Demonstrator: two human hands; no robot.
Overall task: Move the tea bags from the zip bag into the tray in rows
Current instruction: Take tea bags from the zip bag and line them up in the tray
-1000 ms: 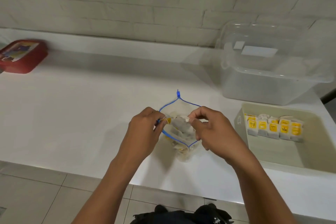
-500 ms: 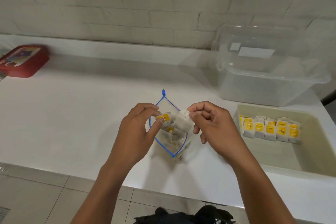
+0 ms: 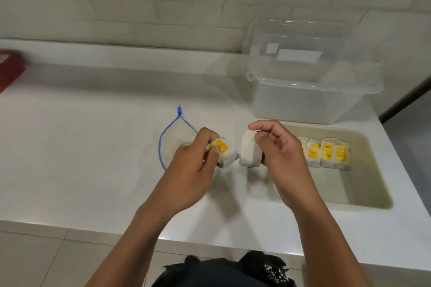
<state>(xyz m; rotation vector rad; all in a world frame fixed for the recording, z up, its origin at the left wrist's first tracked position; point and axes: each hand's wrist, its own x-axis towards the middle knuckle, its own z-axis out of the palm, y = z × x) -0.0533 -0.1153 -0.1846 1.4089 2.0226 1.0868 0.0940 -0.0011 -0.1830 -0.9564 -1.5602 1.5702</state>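
The clear zip bag (image 3: 171,137) with a blue zip rim lies open on the white counter, partly behind my left hand. My left hand (image 3: 193,165) pinches a white tea bag with a yellow tag (image 3: 225,152) just right of the bag's mouth. My right hand (image 3: 277,154) holds a second white tea bag (image 3: 249,152) upright, beside the first and at the left edge of the beige tray (image 3: 363,193). A row of several yellow-tagged tea bags (image 3: 326,154) stands along the tray's far side.
A clear plastic lidded box (image 3: 310,86) stands behind the tray. A red container (image 3: 9,70) sits at the far left edge. The counter's front edge (image 3: 93,228) runs below my forearms, with tiled floor beneath.
Both hands have lifted a tea bag each out of the zip bag and moved right toward the tray. The bag's mouth now lies left of my hands.
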